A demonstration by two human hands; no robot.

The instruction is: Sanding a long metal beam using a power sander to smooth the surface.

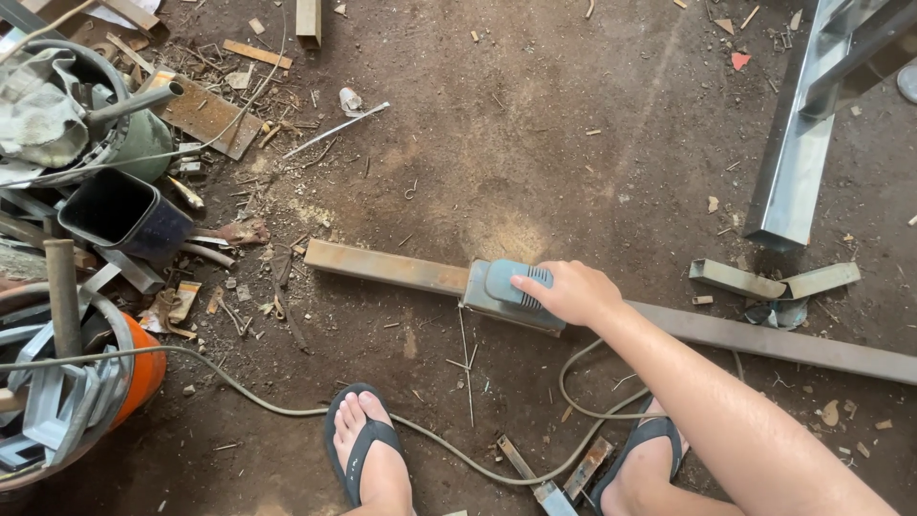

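Observation:
My right hand (571, 291) grips the handle of a grey-blue electric sander (508, 294). The sander rests flat on a long rusty square steel tube (387, 267) that lies across the dirt floor from centre left to the right edge. The sander's cord (287, 409) loops back over the floor between my two feet in black flip-flops (363, 449). My left hand is out of view.
Scrap metal, a dark square bucket (124, 215) and an orange drum (143, 377) crowd the left side. A shiny steel channel frame (798, 162) stands at upper right, short angle offcuts (769, 280) lie beside the tube, and small metal strips (549, 483) lie between my feet.

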